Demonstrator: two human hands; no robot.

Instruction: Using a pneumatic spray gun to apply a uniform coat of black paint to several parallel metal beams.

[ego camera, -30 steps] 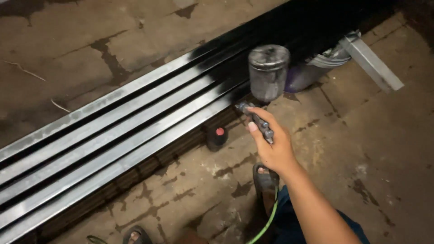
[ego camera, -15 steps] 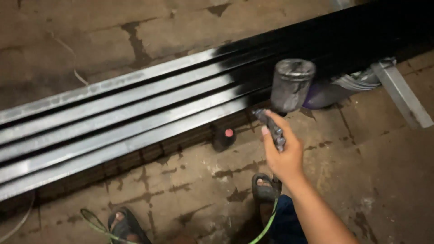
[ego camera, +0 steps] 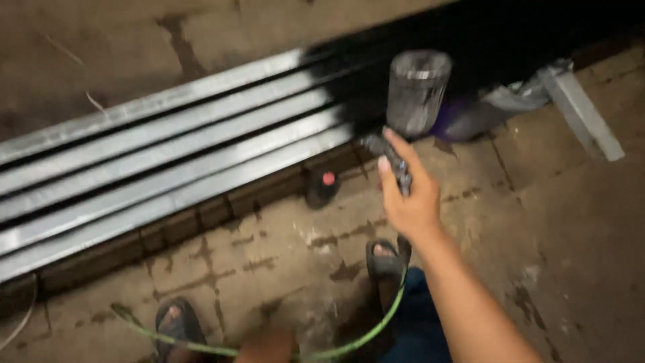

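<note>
A right hand [ego camera: 411, 202] grips a spray gun [ego camera: 388, 156] topped by a metal cup [ego camera: 418, 91], aimed at a row of long metal bars [ego camera: 168, 161] lying on a stained concrete floor [ego camera: 537, 222]. The bars are bare grey on the left and black on the right. A green hose [ego camera: 363, 333] trails from the gun past two sandalled feet [ego camera: 386, 262]. A dark can with a red cap [ego camera: 324, 187] lies beside the bars.

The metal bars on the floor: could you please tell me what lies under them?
A row of dark bricks shows under the near edge of the metal bars. Farther back the bars cover whatever supports them, so that cannot be seen.
</note>
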